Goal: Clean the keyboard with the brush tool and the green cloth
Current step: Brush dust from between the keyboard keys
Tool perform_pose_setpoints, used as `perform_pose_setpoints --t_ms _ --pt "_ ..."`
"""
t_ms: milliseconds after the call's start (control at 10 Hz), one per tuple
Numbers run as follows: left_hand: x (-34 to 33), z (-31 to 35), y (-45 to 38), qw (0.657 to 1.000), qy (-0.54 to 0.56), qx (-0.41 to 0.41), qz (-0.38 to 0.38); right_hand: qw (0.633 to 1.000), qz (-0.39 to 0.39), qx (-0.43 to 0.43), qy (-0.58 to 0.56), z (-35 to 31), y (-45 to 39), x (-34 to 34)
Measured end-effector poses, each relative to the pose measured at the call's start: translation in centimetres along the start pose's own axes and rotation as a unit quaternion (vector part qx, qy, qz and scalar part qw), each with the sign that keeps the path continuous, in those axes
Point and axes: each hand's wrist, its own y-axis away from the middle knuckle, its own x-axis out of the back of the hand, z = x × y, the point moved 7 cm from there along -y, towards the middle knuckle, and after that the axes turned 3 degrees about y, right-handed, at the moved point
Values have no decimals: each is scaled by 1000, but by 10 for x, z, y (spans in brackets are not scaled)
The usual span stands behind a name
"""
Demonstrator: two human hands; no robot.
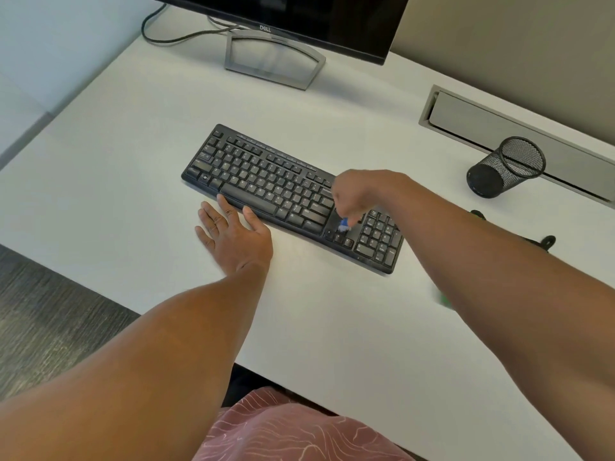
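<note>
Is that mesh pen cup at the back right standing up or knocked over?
Tipped over. The mesh pen cup lies on its side on the desk, its open mouth facing up-right; nothing shows inside.

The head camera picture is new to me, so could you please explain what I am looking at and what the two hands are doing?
There is no machine here: a person wears one wide-angle camera on the head, looking forward and down, so both bare arms reach in from the bottom of the picture.

On the white desk lies a black keyboard, set at a slant. Behind it stands a monitor on a grey stand; to the right is a black mesh pen cup, tipped over.

The left hand lies flat on the desk, fingertips touching the keyboard's front edge. The right hand grips a small brush tool, its blue and white tip down between the main keys and the number pad. A blurred bit of green shows beside the right forearm, possibly the cloth.
</note>
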Motion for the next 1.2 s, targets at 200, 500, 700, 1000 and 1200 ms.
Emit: perform_pose_setpoints --t_ms 200,500,700,1000,1200 --pt "0 0 1 1000 -1 -1 0 991 118 -4 -56 13 -5 22" --pt "0 -1 1 1000 -3 0 0 992 77 -36 -90 19 -7 29" --pt "1 0 1 1000 -6 -1 2 996 49 -71 18 29 -4 9" --pt "1 1 2 1000 -2 0 -2 998 46 -40 -10 31 -7 11" --pt "1 0 1 1000 -8 0 -4 997 66 -29 -36 29 -12 20"
